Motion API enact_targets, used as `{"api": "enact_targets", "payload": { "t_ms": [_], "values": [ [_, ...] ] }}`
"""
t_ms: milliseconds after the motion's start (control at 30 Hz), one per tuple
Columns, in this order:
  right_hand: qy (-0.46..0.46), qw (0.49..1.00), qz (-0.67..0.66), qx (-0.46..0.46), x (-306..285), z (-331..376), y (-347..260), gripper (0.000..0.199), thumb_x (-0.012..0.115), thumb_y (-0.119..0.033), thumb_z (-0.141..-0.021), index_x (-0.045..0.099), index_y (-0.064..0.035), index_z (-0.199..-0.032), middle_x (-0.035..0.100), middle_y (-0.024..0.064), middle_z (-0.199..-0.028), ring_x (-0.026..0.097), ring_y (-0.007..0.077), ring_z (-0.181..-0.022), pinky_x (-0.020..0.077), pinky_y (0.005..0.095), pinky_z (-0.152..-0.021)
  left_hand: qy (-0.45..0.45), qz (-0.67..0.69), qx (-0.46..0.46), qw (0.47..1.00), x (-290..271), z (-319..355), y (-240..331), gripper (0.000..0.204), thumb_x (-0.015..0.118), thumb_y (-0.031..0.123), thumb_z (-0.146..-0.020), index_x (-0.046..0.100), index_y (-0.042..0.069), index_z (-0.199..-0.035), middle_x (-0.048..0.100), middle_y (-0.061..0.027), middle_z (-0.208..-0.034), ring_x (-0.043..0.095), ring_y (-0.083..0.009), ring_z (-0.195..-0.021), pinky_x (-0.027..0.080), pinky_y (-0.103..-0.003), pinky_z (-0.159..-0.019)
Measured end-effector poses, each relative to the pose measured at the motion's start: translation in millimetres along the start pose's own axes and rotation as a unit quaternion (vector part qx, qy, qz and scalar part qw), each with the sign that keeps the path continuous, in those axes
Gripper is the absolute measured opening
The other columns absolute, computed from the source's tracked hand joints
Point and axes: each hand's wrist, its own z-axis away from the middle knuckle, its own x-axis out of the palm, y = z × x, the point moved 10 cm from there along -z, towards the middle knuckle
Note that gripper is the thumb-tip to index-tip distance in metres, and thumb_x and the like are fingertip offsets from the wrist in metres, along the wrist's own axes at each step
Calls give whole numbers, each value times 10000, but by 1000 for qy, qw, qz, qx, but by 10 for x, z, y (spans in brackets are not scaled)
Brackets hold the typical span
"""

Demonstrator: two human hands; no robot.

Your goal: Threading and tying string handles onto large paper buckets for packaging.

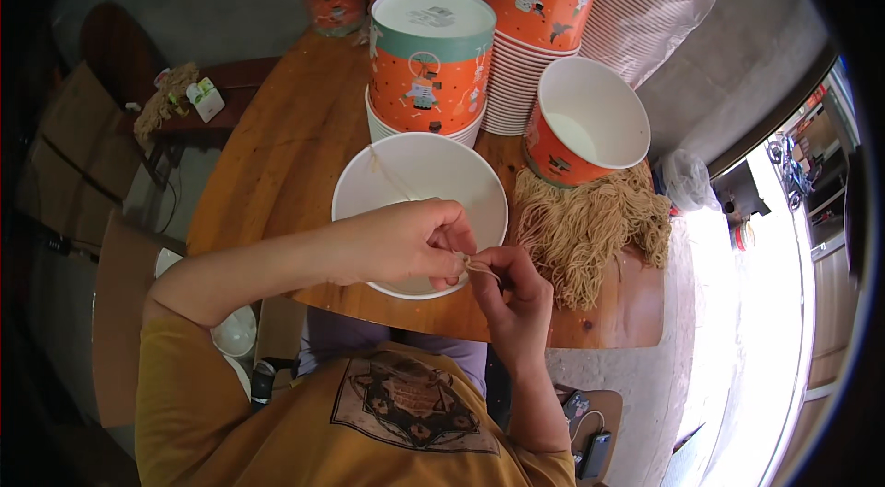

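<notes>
My left hand [415, 240] reaches across the near part of an open white paper bucket [355, 183], its fingertips closed in a pinch. Against them, at the near right rim, my right hand [518, 303] pinches too. A thin tan string [472, 264] runs between both sets of fingertips, and a short piece of it sticks out by my right hand. Another stretch of string [395, 178] lies over the bucket's far rim and down its inner wall. Part of the bucket is covered by my hands and left forearm.
On the wooden table [267, 164], a heap of tan strings [590, 238] lies to the right, with an orange paper bucket [595, 114] tilted on it. Farther back stand an upside-down orange-and-green bucket [429, 82] and stacked buckets [516, 82]. A phone [597, 455] rests on a stool below.
</notes>
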Motion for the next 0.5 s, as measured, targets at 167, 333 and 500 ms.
{"api": "enact_targets", "payload": {
  "t_ms": [167, 333, 500],
  "values": [
    [5, 1000, 8, -3, -7, 17, -15, 82, 671, -25, -856, 629, -16, -925, 625, 23, -752, 551, 65, -623, 450, 220, -578, -3, 6, -28, 1000, 1, -45, -62, 166, 609, 62, -908, 550, -30, -1032, 628, -70, -885, 603, -122, -814, 487, -259, -768],
    [8, 999, 37, -2, -11, 26, -83, 43, 639, -26, -888, 625, -6, -923, 597, -36, -768, 483, 9, -683, 389, 167, -607, 5, 21, -26, 999, 1, -49, -85, 148, 623, 73, -901, 567, -33, -988, 638, -70, -876, 606, -122, -816, 487, -256, -768],
    [20, 1000, 7, -9, -31, 28, -15, 128, 668, -23, -851, 621, -26, -970, 593, 10, -707, 522, 60, -600, 428, 211, -553, 107, -131, 92, 981, -86, 96, 211, 102, 607, 67, -866, 559, -22, -887, 536, -89, -957, 620, -175, -757, 489, -294, -711]
  ]
}}
